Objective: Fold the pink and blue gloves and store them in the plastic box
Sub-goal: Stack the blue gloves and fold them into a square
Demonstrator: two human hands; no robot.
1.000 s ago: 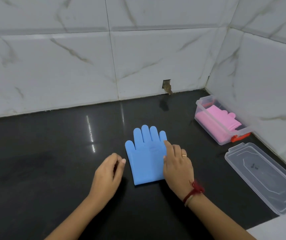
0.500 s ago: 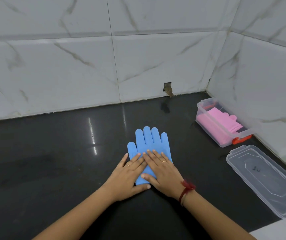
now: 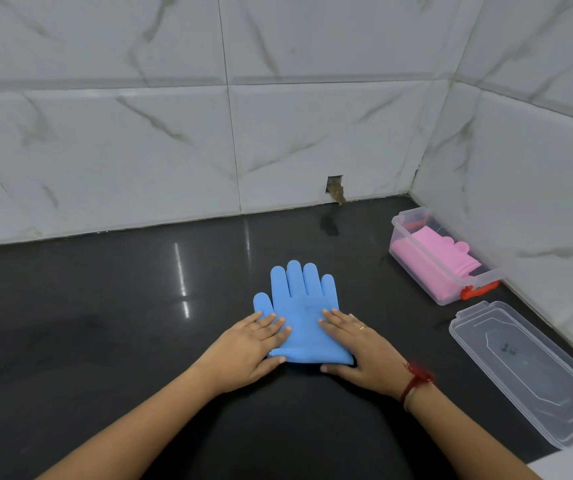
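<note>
A blue glove (image 3: 301, 308) lies flat on the black counter, fingers pointing away from me. My left hand (image 3: 250, 348) presses its left lower edge with straight fingers, thumb at the near edge. My right hand (image 3: 358, 348) lies flat on its right lower edge in the same way. The folded pink glove (image 3: 432, 256) sits inside the clear plastic box (image 3: 451, 282) at the right, against the wall.
The box's clear lid (image 3: 527, 372) lies upturned on the counter in front of the box, near the right wall. The box has an orange latch (image 3: 479, 289). Tiled walls close the back and right. A hole (image 3: 335, 187) shows in the back wall.
My two hands, overlapping at the glove's middle half a second ago, have slid apart to its left and right sides. A second ago my left hand was off the glove.
</note>
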